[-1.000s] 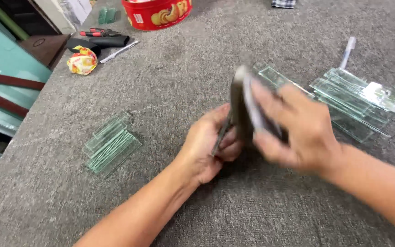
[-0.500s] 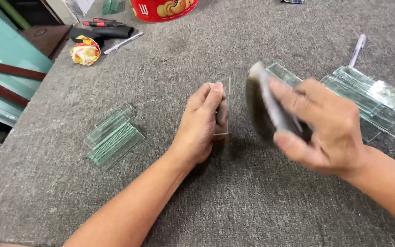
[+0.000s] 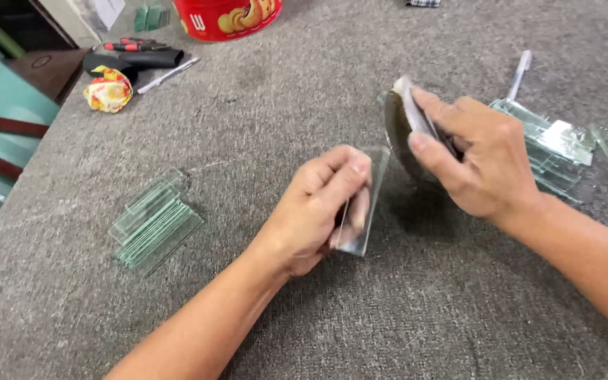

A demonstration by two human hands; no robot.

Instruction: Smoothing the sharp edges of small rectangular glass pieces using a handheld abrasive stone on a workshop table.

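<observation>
A grey carpeted work surface (image 3: 262, 105) carries a red round tin (image 3: 230, 14) at the far edge, glass-strip stacks at left (image 3: 153, 225) and right (image 3: 554, 144), while the left hand (image 3: 314, 207) clamps a clear glass strip (image 3: 364, 211) upright at centre and the right hand (image 3: 476, 158) grips a dark sanding block (image 3: 402, 134) just beside it.

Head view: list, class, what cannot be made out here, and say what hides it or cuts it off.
- Glass piece, head view: its left part is covered by the left hand.
- Dark pad, head view: mostly covered by the right hand; its make is unclear.
- Red tin, head view: cut off by the top edge.
- Right glass stack, head view: partly behind the right hand; count unclear.
</observation>
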